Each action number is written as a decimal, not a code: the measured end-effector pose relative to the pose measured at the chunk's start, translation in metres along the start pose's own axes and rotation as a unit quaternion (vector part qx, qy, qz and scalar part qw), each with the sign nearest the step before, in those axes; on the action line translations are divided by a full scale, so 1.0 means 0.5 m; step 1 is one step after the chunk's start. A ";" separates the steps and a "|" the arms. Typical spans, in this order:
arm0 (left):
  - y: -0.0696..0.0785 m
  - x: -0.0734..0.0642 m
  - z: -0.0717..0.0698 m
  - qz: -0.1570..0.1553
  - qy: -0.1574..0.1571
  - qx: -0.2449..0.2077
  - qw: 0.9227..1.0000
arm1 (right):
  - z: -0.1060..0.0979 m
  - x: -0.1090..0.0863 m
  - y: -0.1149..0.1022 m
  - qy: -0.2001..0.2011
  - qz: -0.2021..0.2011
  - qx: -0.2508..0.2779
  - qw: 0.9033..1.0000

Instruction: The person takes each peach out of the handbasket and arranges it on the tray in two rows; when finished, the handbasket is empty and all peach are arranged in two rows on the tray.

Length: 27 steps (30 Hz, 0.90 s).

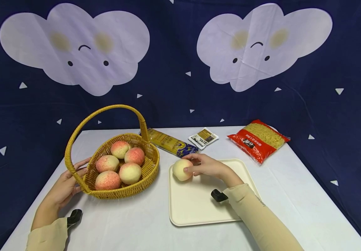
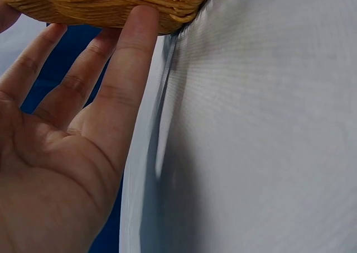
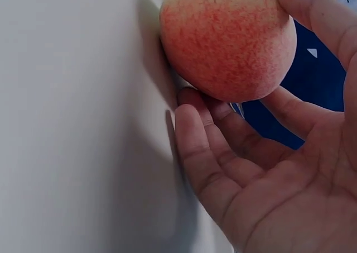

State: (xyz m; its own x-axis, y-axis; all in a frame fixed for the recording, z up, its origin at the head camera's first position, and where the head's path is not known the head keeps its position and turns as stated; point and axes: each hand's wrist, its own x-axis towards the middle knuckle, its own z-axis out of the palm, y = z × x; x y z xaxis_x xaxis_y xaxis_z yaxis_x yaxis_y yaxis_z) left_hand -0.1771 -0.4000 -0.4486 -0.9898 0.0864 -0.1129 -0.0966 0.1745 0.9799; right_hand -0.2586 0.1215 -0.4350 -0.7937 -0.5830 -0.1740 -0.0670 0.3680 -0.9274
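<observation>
From where I stand, the right hand [image 1: 210, 165] has its thumb and bent fingers around a single peach [image 1: 181, 170], pale on top with a red blush lower down. That peach is at the far left corner of a cream tray [image 1: 196, 205]; whether the tray carries its full weight I can't tell.

The left hand [image 1: 62, 186] is beside a yellow woven basket [image 1: 127, 192], its fingers fairly straight and spread, fingertips touching the woven side and gripping nothing. Five more peaches [image 1: 131, 173] lie in the basket (red and cream, close together), under its tall arched handle [image 1: 120, 106].

Behind basket and tray, a long yellow and blue packet [image 1: 169, 142] lies slantwise, with a small white-edged packet [image 1: 203, 138] just beside it. A red bag of pasta [image 1: 258, 141] lies to the right on the white table [image 1: 120, 226]. A dark blue cloth [image 1: 174, 62] with clouds hangs behind.
</observation>
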 end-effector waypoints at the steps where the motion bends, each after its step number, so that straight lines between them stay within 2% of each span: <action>1: 0.000 0.000 0.000 0.000 0.000 0.001 1.000 | -0.001 0.000 -0.001 -0.001 0.000 -0.004 1.000; 10: 0.002 -0.002 0.002 0.008 0.004 0.003 1.000 | -0.001 -0.003 -0.009 -0.019 -0.003 -0.010 1.000; 27: 0.002 0.000 0.004 -0.006 0.007 0.032 0.999 | -0.017 -0.003 -0.021 -0.032 0.000 -0.038 0.999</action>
State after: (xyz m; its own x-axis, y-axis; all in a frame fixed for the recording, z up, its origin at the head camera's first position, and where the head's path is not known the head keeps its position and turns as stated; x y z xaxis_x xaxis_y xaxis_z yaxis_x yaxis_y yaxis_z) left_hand -0.1770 -0.3977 -0.4482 -0.9899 0.0710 -0.1227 -0.1027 0.2373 0.9660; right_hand -0.2619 0.1245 -0.4222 -0.7539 -0.6267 -0.1969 -0.1141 0.4202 -0.9002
